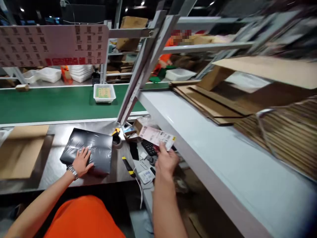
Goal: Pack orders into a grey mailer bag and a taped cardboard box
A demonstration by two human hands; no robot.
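My left hand (82,162) lies with spread fingers on top of a black plastic-wrapped package (99,150), which rests on the metal table (54,150). Between the thumb and fingers of my right hand (167,161) is a printed shipping label (157,136), held out over a cluttered side shelf. Below the label sits a dark keypad or keyboard (148,147), partly covered. A yellow-and-black box cutter (128,166) lies between the package and my right hand. Near the package's far right corner is a roll of tape (117,141).
A green conveyor belt (54,104) runs behind the table, carrying a white basket (104,93). An open cardboard box (23,152) stands at left. To the right, a white shelf (198,132) holds stacked flat cardboard (284,132). A slanted metal post (142,66) rises ahead; beyond it is a person in orange (163,59).
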